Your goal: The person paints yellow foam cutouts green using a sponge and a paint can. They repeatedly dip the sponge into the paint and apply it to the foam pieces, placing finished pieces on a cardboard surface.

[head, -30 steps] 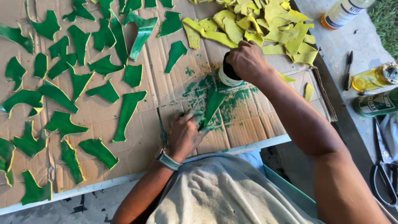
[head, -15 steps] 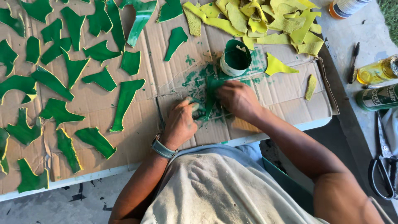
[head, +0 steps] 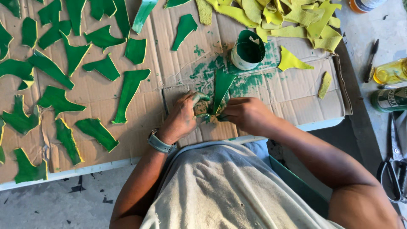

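A pointed green-painted piece [head: 222, 87] lies on paint-smeared cardboard [head: 292, 91] in front of me. My left hand [head: 183, 116], fingertips stained green, pins its near end from the left. My right hand [head: 246, 113] meets it from the right, fingers pinched at the piece's near tip; whether it grips a brush is hidden. Just beyond the piece stands a small open can [head: 247, 50] of green paint.
Many green-painted pieces [head: 129, 91] are spread over the cardboard to the left. A heap of yellow pieces [head: 292, 17] lies at the far right. Bottles [head: 390, 72], a can [head: 388, 99], a pen [head: 371, 59] and scissors [head: 392, 178] sit on the right.
My right hand has left the paint can and come back to the piece's near end beside my left hand. The view has shifted slightly.
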